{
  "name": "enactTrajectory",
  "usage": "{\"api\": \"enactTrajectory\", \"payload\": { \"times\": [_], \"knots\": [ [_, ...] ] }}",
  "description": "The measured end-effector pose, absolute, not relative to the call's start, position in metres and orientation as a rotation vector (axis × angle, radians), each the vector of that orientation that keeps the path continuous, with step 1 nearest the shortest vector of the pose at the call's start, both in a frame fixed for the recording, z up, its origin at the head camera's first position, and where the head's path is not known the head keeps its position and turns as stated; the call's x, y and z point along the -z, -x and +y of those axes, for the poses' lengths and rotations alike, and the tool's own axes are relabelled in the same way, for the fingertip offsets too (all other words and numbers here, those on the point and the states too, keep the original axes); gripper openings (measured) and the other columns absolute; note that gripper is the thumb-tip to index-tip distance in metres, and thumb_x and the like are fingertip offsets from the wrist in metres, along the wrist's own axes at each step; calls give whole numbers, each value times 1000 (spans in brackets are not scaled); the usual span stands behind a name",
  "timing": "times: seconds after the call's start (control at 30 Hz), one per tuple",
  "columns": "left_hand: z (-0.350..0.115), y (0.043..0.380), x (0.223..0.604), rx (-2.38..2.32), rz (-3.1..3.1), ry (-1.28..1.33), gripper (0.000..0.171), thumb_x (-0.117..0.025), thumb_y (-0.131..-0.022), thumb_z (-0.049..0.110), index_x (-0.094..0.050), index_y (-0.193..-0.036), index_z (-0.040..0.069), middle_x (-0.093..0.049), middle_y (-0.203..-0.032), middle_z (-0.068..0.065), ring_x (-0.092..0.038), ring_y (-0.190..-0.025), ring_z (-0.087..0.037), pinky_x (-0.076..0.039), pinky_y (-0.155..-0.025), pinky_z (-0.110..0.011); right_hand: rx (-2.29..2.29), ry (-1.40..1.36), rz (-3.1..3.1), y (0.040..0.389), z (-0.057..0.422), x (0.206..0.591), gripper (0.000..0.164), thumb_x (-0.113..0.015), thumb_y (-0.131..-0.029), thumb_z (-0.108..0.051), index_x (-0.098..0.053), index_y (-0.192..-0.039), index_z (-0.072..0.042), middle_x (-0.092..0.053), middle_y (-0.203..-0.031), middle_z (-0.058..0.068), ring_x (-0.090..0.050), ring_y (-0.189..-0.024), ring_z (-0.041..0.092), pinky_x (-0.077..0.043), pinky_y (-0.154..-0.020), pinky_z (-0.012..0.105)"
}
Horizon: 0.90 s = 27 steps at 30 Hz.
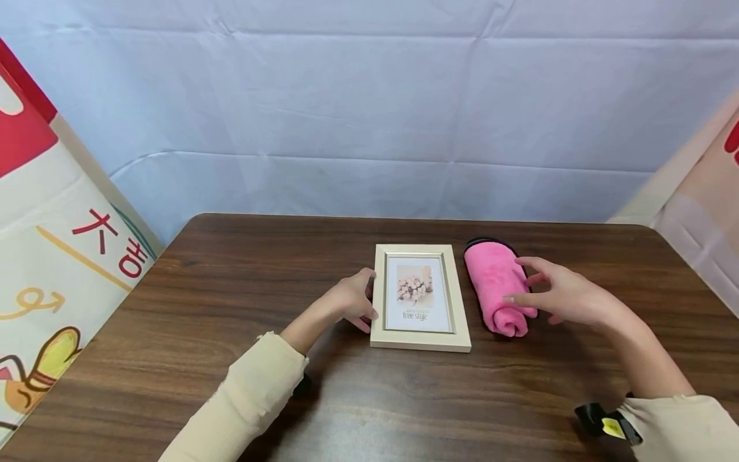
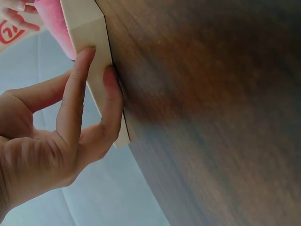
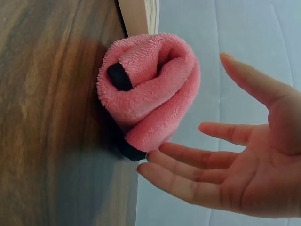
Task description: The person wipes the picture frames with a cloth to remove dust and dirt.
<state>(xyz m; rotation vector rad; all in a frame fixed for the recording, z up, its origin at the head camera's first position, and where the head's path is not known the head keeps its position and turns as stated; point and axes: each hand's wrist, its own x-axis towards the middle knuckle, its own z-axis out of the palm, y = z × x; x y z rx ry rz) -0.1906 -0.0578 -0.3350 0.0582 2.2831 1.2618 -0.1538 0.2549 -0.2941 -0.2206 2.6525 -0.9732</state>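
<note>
the picture frame [image 1: 420, 296] lies flat on the table [image 1: 231, 276], about midway between its left and right edges, with the pink rolled cloth [image 1: 491, 279] just beside it, toward the table's far right corner. the left hand [image 1: 351, 297] clasps nothing; its fingertips rest against the frame's left side. the right hand [image 1: 571, 295] is unclenched too, thumb and fingers spread by the cloth's right side (whether a fingertip touches the plush, i cannot tell). to do this step well, i would set the left fingertips low along the frame's side and press level rather than down, so it should not tip or skid askew; the right thumb and fingers should come round the cloth's middle gently, since its layers could slip and unroll.
</note>
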Motion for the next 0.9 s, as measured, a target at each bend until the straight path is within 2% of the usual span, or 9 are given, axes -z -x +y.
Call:
{"api": "enactTrajectory", "payload": {
  "times": [0.2,0.3,0.43,0.57,0.9],
  "knots": [
    [-58,187,334,-1278,2278,-49,80,-62,-71,-22,-28,-138,6,-45,-107,-18,-60,-66,-26,-56,-51,-32,888,176,2669,155,247,297,89,-68,-78,-45,-23,-138,3,-41,-121,36,-55,-91,32,-54,-54,34],
    [-59,186,333,-1278,2276,-48,80,-62,-72,-22,-28,-138,6,-46,-108,-18,-61,-65,-26,-56,-51,-32,883,163,2671,156,243,299,90,-69,-77,-46,-24,-137,3,-46,-109,29,-54,-84,28,-54,-53,33],
    [-58,186,333,-1282,2272,-44,81,-62,-72,-22,-28,-139,6,-46,-109,-19,-62,-65,-27,-56,-51,-33,879,145,2677,156,240,304,92,-71,-76,-43,-23,-137,5,-45,-97,21,-53,-79,27,-54,-51,34],
    [-58,186,334,-1287,2269,-42,80,-62,-72,-22,-28,-139,6,-46,-109,-18,-62,-66,-26,-56,-51,-33,882,129,2668,157,240,306,95,-72,-75,-42,-20,-137,7,-43,-100,25,-53,-84,32,-55,-51,35],
    [-59,186,335,-1282,2273,-46,79,-62,-72,-21,-29,-138,7,-45,-108,-18,-62,-67,-26,-56,-51,-32,973,88,2607,156,238,308,97,-73,-74,-42,-18,-140,4,-42,-103,25,-53,-87,32,-55,-51,35]
  ]
}}
